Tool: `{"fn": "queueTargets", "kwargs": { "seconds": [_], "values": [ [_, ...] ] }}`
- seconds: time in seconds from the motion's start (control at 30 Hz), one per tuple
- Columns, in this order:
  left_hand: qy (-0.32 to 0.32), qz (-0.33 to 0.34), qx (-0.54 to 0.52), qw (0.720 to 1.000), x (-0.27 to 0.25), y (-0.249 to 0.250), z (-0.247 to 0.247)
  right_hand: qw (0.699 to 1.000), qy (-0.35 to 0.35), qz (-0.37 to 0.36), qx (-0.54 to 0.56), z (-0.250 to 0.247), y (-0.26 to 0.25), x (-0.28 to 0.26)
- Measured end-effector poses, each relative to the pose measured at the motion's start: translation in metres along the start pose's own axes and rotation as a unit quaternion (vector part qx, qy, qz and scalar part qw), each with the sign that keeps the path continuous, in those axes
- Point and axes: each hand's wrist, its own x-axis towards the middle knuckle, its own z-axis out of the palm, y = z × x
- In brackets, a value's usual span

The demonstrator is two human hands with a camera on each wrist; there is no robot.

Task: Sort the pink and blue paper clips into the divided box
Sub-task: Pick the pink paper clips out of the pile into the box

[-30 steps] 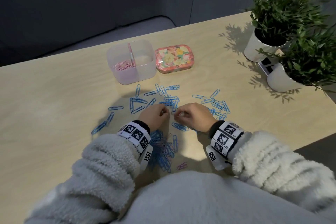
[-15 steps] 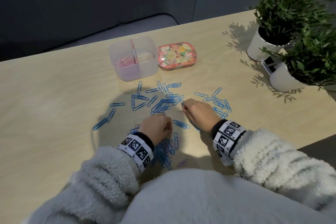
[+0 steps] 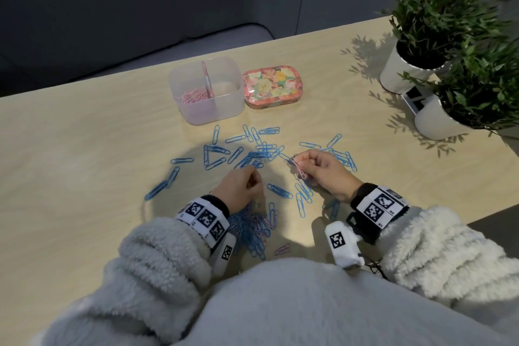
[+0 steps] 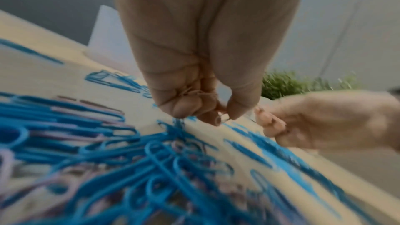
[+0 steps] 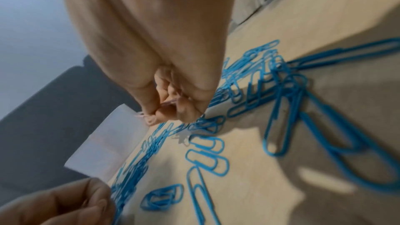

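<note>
The clear divided box stands at the back of the table, with pink clips in its left compartment. Blue paper clips lie scattered in front of it, and a dense pile of blue and pink clips sits under my left wrist. My right hand is lifted a little and pinches a few pink paper clips, which also show at its fingertips. My left hand hovers over the pile's far edge, thumb and fingers pinching a small pale pink clip.
A floral tin lies right of the box. Two potted plants in white pots stand at the table's right end. A loose pink clip lies near my body. Bare wood stretches to the left.
My hands have drawn apart. The left one pulled back toward the pile near me. The right one rose off the table with pink clips hanging from its fingers.
</note>
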Motion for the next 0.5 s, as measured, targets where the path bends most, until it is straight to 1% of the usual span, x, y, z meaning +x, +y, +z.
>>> {"fn": "queueTargets", "kwargs": {
  "seconds": [0.1,0.2,0.23,0.27,0.3,0.33,0.37,0.4,0.43,0.47,0.5],
  "values": [
    [0.001,-0.036,-0.120,0.992,0.004,0.001,-0.008,0.997,-0.007,0.048,0.068,-0.003,0.000,0.002],
    [-0.034,-0.091,-0.248,0.964,0.007,0.002,-0.012,0.977,-0.029,0.104,0.185,-0.005,-0.007,0.000],
    [-0.050,-0.109,-0.277,0.953,0.008,0.002,-0.012,0.972,-0.043,0.122,0.196,-0.005,-0.008,-0.002],
    [-0.068,-0.125,-0.303,0.942,0.008,0.003,-0.011,0.975,-0.055,0.132,0.173,-0.004,-0.008,-0.003],
    [-0.088,-0.138,-0.334,0.928,0.007,0.005,-0.010,0.985,-0.062,0.121,0.105,-0.001,-0.007,-0.005],
    [-0.107,-0.147,-0.364,0.914,0.006,0.007,-0.009,0.994,-0.067,0.085,0.004,0.002,-0.004,-0.007],
    [-0.119,-0.154,-0.386,0.902,0.005,0.008,-0.008,0.991,-0.079,0.034,-0.105,0.007,-0.002,-0.010],
    [-0.122,-0.157,-0.392,0.898,0.004,0.009,-0.007,0.974,-0.101,-0.020,-0.201,0.011,0.002,-0.013],
    [-0.119,-0.151,-0.376,0.906,0.002,0.009,-0.006,0.950,-0.129,-0.063,-0.278,0.016,0.005,-0.016],
    [-0.111,-0.130,-0.335,0.927,0.000,0.008,-0.006,0.923,-0.156,-0.088,-0.341,0.020,0.008,-0.018],
    [-0.106,-0.097,-0.271,0.952,-0.002,0.007,-0.006,0.895,-0.173,-0.105,-0.398,0.024,0.010,-0.019]
  ]
}}
